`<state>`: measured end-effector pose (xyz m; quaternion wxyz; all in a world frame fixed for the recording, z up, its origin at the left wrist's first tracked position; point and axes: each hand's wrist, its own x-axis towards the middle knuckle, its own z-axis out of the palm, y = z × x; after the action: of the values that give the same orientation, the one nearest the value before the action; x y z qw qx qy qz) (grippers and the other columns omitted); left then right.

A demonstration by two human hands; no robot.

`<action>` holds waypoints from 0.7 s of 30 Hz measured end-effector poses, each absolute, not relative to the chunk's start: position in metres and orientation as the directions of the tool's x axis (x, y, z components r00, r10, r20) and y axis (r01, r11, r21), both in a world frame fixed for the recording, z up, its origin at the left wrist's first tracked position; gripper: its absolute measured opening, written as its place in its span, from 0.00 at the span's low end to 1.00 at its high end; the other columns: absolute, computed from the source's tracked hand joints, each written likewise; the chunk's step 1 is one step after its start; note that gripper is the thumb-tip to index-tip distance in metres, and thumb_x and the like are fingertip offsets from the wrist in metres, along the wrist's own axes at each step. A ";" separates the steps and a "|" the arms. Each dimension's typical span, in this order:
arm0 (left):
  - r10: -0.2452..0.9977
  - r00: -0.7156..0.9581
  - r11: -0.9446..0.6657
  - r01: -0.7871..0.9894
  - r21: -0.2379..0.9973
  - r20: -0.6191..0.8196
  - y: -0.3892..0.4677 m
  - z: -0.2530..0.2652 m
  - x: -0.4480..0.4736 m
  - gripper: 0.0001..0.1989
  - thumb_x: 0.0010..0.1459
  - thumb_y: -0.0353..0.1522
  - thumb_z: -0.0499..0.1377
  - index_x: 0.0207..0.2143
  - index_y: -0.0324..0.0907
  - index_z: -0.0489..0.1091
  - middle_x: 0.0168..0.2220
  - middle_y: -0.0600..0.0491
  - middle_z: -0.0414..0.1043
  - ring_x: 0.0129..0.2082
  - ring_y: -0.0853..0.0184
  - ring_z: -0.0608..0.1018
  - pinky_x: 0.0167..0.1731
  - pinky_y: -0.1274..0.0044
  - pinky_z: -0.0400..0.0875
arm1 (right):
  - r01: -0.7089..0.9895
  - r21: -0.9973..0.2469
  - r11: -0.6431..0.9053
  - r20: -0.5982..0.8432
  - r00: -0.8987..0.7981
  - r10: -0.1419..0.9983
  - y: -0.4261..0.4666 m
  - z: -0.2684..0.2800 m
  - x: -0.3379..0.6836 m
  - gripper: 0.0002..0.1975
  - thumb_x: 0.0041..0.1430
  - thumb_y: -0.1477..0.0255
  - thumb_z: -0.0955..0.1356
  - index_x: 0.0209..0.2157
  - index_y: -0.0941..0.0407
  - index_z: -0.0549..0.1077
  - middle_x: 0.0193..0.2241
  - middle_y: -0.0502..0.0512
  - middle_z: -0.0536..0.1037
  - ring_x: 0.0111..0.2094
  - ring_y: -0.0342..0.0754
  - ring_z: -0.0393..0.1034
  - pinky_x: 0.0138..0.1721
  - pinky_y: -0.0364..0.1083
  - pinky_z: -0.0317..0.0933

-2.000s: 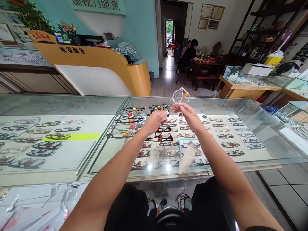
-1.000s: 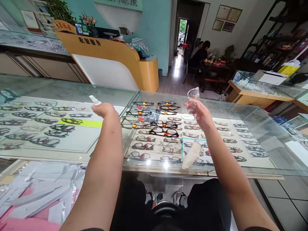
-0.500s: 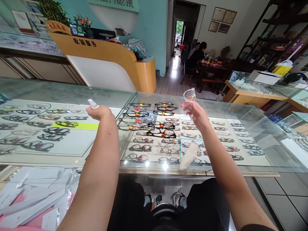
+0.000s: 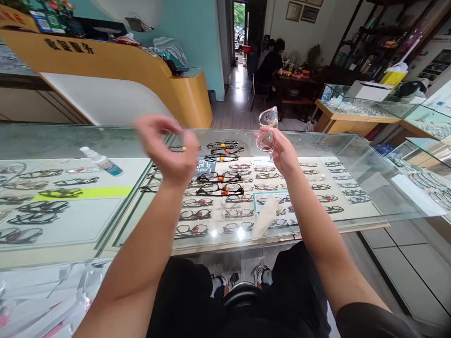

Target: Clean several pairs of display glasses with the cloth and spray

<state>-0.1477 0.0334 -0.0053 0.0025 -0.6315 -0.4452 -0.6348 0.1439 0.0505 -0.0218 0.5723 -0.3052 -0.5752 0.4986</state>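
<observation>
My right hand (image 4: 283, 152) grips a pair of clear-framed eyeglasses (image 4: 265, 141) above the glass counter, one lens over the other, with specks or drops on the lenses. My left hand (image 4: 171, 152) is in the air above the counter, blurred, its thumb and fingers curved apart with nothing between them. Left of it, a small spray bottle (image 4: 103, 163) with a white top and a teal label is on the glass. A beige cloth (image 4: 266, 218) lies on the countertop below my right hand. Several dark-framed glasses (image 4: 220, 188) form a column between my hands.
Inside the display case (image 4: 197, 244), rows of glasses show through the glass top. Plastic-wrapped packets (image 4: 45, 295) lie at the lower left. Beyond the case is a yellow service desk (image 4: 190, 101). A person (image 4: 269, 65) sits at a table in the back.
My left hand has let go of the spray bottle and moved right, leaving the bottle on the glass. My right hand still holds the eyeglasses. The view has shifted.
</observation>
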 end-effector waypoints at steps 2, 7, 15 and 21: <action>0.687 0.285 -0.700 0.506 0.504 0.669 -0.001 -0.014 -0.100 0.07 0.67 0.38 0.61 0.41 0.45 0.69 0.39 0.51 0.73 0.39 0.62 0.76 0.44 0.68 0.71 | -0.237 -0.918 0.317 0.357 -0.147 0.923 0.055 -0.024 0.148 0.25 0.65 0.42 0.71 0.51 0.47 0.80 0.51 0.54 0.87 0.48 0.52 0.79 0.50 0.52 0.71; 0.664 0.744 -0.693 0.574 0.437 0.076 -0.059 -0.053 -0.033 0.30 0.60 0.59 0.66 0.48 0.44 0.70 0.49 0.47 0.79 0.44 0.53 0.80 0.41 0.65 0.70 | -0.268 -0.910 0.317 0.364 -0.151 0.919 0.063 -0.028 0.153 0.24 0.65 0.44 0.73 0.50 0.47 0.81 0.48 0.53 0.87 0.47 0.50 0.79 0.53 0.51 0.72; 0.736 0.674 -0.540 0.635 0.552 -0.055 -0.045 -0.074 -0.033 0.13 0.60 0.36 0.60 0.47 0.46 0.71 0.40 0.50 0.79 0.39 0.55 0.79 0.36 0.68 0.64 | -0.258 -0.914 0.314 0.366 -0.189 0.911 0.061 -0.029 0.152 0.22 0.69 0.46 0.71 0.51 0.46 0.82 0.50 0.53 0.87 0.45 0.48 0.78 0.49 0.48 0.71; 0.753 0.638 -0.322 0.571 0.755 -0.162 -0.028 -0.069 -0.043 0.10 0.61 0.42 0.62 0.37 0.47 0.77 0.35 0.51 0.80 0.35 0.57 0.79 0.35 0.70 0.65 | -0.173 -0.941 0.292 0.320 -0.172 0.932 0.058 -0.025 0.150 0.27 0.68 0.40 0.69 0.53 0.45 0.81 0.54 0.54 0.85 0.47 0.49 0.77 0.46 0.49 0.71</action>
<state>-0.0428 -0.0279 -0.0688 -0.4128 -0.8055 -0.4108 -0.1102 0.1499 0.0576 -0.0250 0.5547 -0.3261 -0.5815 0.4978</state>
